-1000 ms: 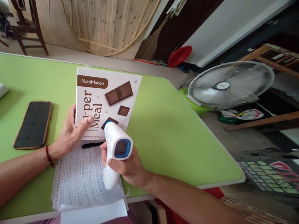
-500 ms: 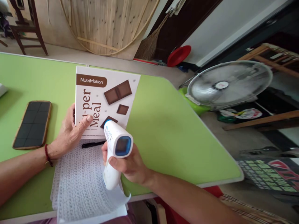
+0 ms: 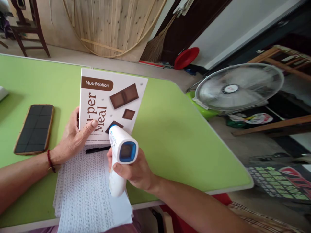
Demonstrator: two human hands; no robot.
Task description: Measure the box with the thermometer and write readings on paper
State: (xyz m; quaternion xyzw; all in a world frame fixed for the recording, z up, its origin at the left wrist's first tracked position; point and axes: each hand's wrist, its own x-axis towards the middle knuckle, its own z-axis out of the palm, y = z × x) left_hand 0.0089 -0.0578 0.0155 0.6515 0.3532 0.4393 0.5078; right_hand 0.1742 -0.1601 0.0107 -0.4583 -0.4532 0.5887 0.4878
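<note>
Upright above the table, a white box [image 3: 121, 113] with brown lettering and printed chocolate pieces is gripped at its lower left by my left hand [image 3: 75, 137], thumb across the front. My right hand [image 3: 136, 171] is wrapped round the handle of a white infrared thermometer [image 3: 119, 136] with a blue-rimmed screen. The thermometer's nose points at the lower part of the box; whether they touch I cannot tell. Below the box lie a black pen [image 3: 97, 149] and handwritten sheets [image 3: 82, 191], which reach over the table's near edge.
A phone in a brown-edged case [image 3: 35, 129] lies on the green table [image 3: 184, 139], left of my hand. A white object [image 3: 3, 93] sits at the left edge. Beyond the table's right side stand a fan [image 3: 239, 87] and a red basin [image 3: 186, 58].
The box has shifted very slightly right in my left hand. The lifted corner of the top sheet, beneath the thermometer, now lies flatter. My right hand has hardly moved.
</note>
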